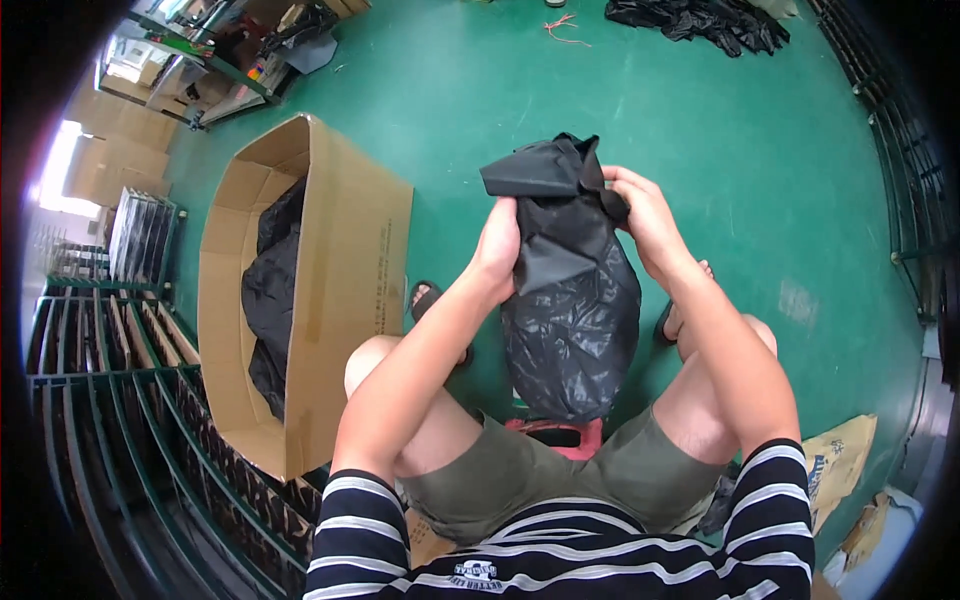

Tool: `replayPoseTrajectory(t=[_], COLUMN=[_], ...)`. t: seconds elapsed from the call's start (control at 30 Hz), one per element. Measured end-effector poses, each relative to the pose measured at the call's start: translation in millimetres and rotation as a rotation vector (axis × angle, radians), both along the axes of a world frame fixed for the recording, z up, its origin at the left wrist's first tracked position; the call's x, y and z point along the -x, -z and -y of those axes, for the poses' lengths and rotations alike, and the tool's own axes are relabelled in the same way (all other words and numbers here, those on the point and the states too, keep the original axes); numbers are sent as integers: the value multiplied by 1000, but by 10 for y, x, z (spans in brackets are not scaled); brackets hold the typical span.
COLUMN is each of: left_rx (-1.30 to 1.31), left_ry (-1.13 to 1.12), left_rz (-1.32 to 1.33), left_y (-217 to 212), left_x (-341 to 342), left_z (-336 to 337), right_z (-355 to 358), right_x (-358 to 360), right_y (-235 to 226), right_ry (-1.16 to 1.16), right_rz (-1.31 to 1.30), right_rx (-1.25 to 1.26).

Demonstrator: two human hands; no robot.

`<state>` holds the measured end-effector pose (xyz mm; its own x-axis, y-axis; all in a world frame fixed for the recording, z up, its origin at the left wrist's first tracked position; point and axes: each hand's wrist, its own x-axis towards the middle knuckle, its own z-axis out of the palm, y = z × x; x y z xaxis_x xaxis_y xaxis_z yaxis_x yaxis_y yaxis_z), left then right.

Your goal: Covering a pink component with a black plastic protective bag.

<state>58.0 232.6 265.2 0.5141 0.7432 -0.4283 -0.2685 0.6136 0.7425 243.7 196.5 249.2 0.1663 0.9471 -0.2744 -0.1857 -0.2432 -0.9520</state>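
A bulging black plastic bag (572, 340) stands or hangs between my knees, shiny and wrinkled below. Its upper part is matte black, with a wide folded flap (535, 172) leaning to the left at the top. My left hand (498, 245) is closed on the left side of the bag, just under the flap. On the other side my right hand (645, 215) pinches the bag's gathered upper edge, its fingertips partly behind the black material. What fills the bag is hidden.
At my left stands a tall open cardboard box (350, 230) with black bags (275, 270) inside. Green metal racks (150, 420) line the left edge, dark racks (895, 180) the right. Black plastic (700, 22) lies on the far green floor. A red stool (585, 440) shows beneath me.
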Motion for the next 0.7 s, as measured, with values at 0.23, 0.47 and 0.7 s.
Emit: replayPoseTrajectory(t=[0.23,0.47,0.7], left_rx=[-541,-569,-378], left_ry=[-161,-269,-197], left_rz=[-251,-334,-364], left_y=[252,211,160], left_x=[-29,-13,54], left_z=[-318,-347,-372], right_z=[-121,-74,-310], right_x=[-12,398,47], right_y=[-8,96,223], right_ry=[63,102,143], right_rz=[-296,-7,29], right_rx=[49,-230,90])
